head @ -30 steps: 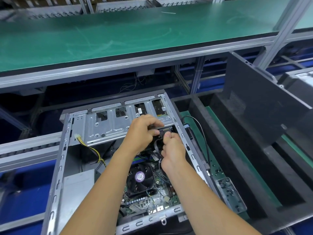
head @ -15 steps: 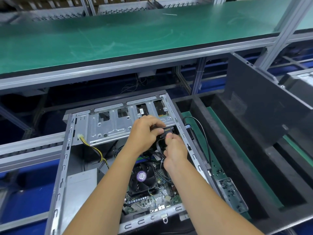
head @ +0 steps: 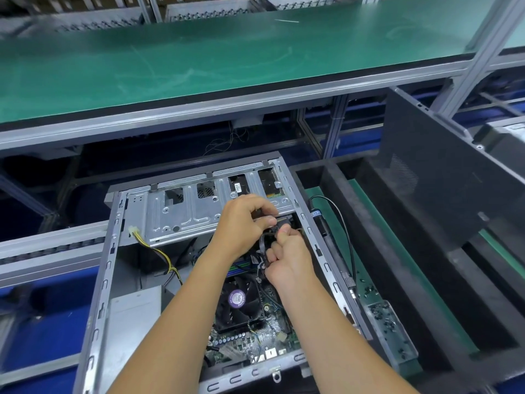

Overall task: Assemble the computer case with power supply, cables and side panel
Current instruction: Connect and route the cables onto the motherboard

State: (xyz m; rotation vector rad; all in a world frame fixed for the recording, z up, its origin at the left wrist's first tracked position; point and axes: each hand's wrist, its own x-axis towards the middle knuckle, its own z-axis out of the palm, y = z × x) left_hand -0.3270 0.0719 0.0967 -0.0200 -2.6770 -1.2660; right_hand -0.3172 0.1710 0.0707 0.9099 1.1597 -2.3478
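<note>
Cabling is the business at hand: a black flat cable with a black plug at its end [head: 274, 231] sits between both hands, low inside the open grey steel computer case [head: 105, 280], which lies on its side with the opening upward. The left hand [head: 244, 223] curls its fingers over the plug end from above, close under the near edge of the perforated silver metal drive bracket [head: 184, 214]; the right hand [head: 287, 257] pinches the looped cable just below, thumb up against it. The two hands almost touch, the left being the nearer to the plug's tip. The cable's long run goes down from the grip toward the green motherboard with its black fan cooler [head: 241, 302], while the plug points up and away toward the bracket's right end, so the socket it wants presumably lies just beyond the fingertips; I cannot see it. A loose yellow-and-black wire bundle with a white connector [head: 133, 231] hangs off the bracket's left end, unattended. Over to the right, well apart, the dark grey side panel [head: 443, 189] leans in its foam-lined tray.
</note>
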